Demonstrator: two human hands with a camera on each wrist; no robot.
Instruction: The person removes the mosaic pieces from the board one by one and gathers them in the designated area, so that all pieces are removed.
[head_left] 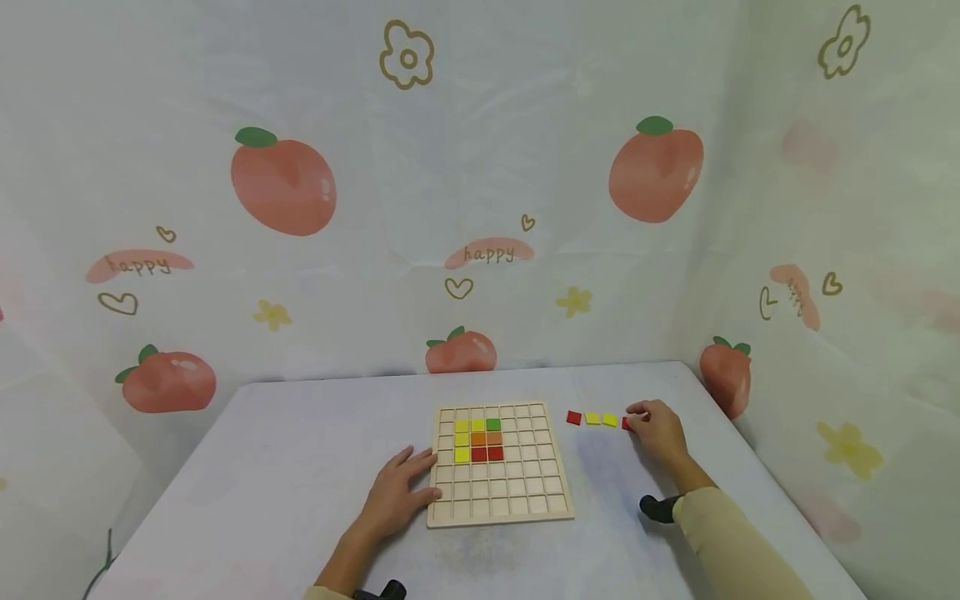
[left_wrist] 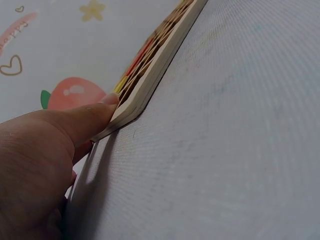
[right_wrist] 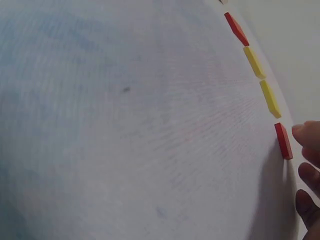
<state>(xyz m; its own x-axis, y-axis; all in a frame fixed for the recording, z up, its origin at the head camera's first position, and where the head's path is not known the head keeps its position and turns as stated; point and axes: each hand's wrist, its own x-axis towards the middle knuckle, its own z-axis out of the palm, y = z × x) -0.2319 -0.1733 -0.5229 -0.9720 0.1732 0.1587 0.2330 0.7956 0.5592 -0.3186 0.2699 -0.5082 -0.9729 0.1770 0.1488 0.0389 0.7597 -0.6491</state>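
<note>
A square wooden grid board (head_left: 531,486) lies on the table. Set in its cells are several tiles: a green tile (head_left: 492,425), two orange ones, two red ones and several yellow ones. My left hand (head_left: 393,496) rests along the board's left edge, its thumb (left_wrist: 95,117) on the rim near a corner and fingers spread. Right of the board, a row holds a red tile (head_left: 573,417), two yellow tiles (right_wrist: 270,99) and another red tile (right_wrist: 283,141). My right hand (head_left: 660,433) is at that last red tile, fingertips close beside it and not visibly gripping it.
The white table (head_left: 300,450) meets a patterned cloth backdrop (head_left: 360,317) at the back and right. Dark wrist-mounted gear (head_left: 658,508) sits below the right hand. A dark cable (head_left: 108,550) shows at the far left.
</note>
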